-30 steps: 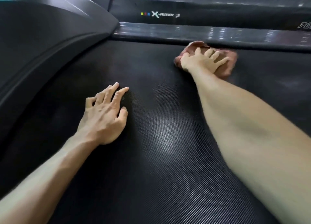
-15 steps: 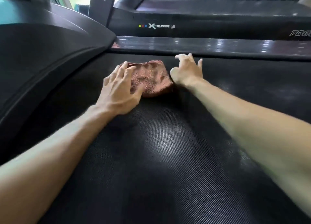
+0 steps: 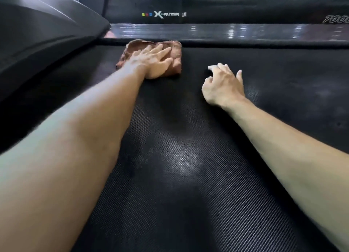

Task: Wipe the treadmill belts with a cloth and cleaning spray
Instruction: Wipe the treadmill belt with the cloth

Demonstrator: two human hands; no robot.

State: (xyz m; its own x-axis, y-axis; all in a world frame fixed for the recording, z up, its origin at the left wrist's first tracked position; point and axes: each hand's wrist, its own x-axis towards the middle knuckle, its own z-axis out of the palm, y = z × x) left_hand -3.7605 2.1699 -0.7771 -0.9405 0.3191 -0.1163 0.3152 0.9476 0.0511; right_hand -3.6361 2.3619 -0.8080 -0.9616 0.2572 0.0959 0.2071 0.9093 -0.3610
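A black textured treadmill belt (image 3: 188, 176) fills most of the view. A folded brown cloth (image 3: 175, 59) lies on the belt's far left part, close to the glossy side rail. My left hand (image 3: 153, 62) presses flat on the cloth with straight fingers. My right hand (image 3: 222, 85) rests on the bare belt to the right of the cloth, fingers bent and propped on their tips, holding nothing. No spray bottle is in view.
A glossy side rail (image 3: 226, 31) runs along the belt's far edge. Beyond it stands another treadmill with an X-Runner label (image 3: 166, 14). A black curved motor cover (image 3: 47, 30) rises at the left.
The cloth passed from my right hand to my left and slid left toward the motor cover. My right hand let go and drew back onto the bare belt.
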